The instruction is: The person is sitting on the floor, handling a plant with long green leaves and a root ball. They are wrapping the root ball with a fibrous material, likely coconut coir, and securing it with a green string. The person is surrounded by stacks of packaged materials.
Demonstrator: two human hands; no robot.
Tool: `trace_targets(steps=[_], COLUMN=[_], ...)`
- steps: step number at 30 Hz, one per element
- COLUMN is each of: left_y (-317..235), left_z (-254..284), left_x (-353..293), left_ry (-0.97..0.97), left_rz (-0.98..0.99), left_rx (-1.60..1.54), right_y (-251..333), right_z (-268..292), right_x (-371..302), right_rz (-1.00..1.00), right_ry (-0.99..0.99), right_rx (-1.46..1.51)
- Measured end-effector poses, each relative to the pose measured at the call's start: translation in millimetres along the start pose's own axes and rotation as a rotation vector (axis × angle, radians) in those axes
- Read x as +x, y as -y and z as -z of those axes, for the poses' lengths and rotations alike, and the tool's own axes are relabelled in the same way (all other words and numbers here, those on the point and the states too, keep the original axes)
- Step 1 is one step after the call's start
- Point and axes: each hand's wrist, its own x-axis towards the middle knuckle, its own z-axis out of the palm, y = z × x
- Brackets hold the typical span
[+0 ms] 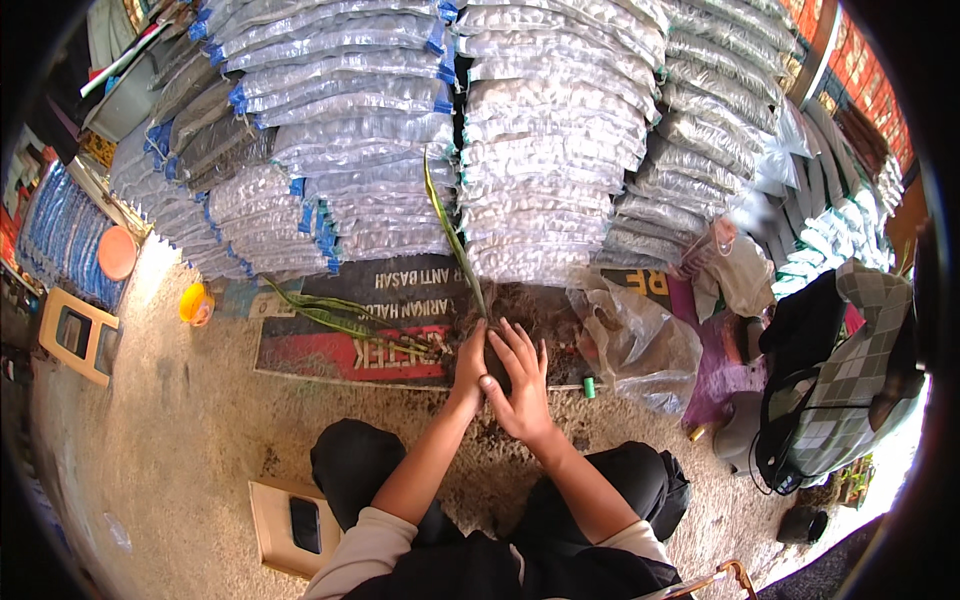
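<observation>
My left hand (469, 369) and my right hand (520, 380) are cupped together around the dark base of a snake plant (446, 218). One tall, narrow green leaf with yellowish edges rises from there and leans slightly left. Between my palms a dark rounded mass shows; whether it is bare soil or a small pot I cannot tell. Fibrous brown roots and soil (520, 302) lie just beyond my fingers. Left of my hands, several more snake plant leaves (335, 312) rest flat on a printed black and red sheet (290, 345).
Stacked clear bags (555, 130) rise behind the sheet. A crumpled plastic bag (640, 345) and a small green cylinder (589, 387) lie to the right. Another person (840, 370) in checked cloth is at far right. Beige stools (275, 520) and an orange-yellow cup (196, 304) stand left.
</observation>
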Motion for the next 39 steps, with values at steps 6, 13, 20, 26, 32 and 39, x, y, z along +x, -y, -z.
trace_targets(steps=[6,13,20,26,32,39], left_y=[4,-3,21,10,4,3], left_z=[21,19,31,29,9,2], left_x=[18,14,31,28,13,8], left_ry=[0.053,0.003,0.018,0.116,0.046,0.234], left_rz=[0.001,0.078,0.028,-0.061,0.053,0.025], left_rx=[-0.128,-0.074,-0.031,-0.085,-0.318,-0.490], right_y=[-3,-12,-5,-12,-2,0], right_z=[12,19,-9,-16,-24,-17], right_x=[10,14,15,18,16,16], right_rz=[0.072,-0.151,-0.135,-0.242,-0.221,-0.075], right_ry=[-0.254,-0.338,-0.159,-0.287,-0.307,-0.227], right_rx=[0.420,0.431,0.330,0.419,0.571,0.083])
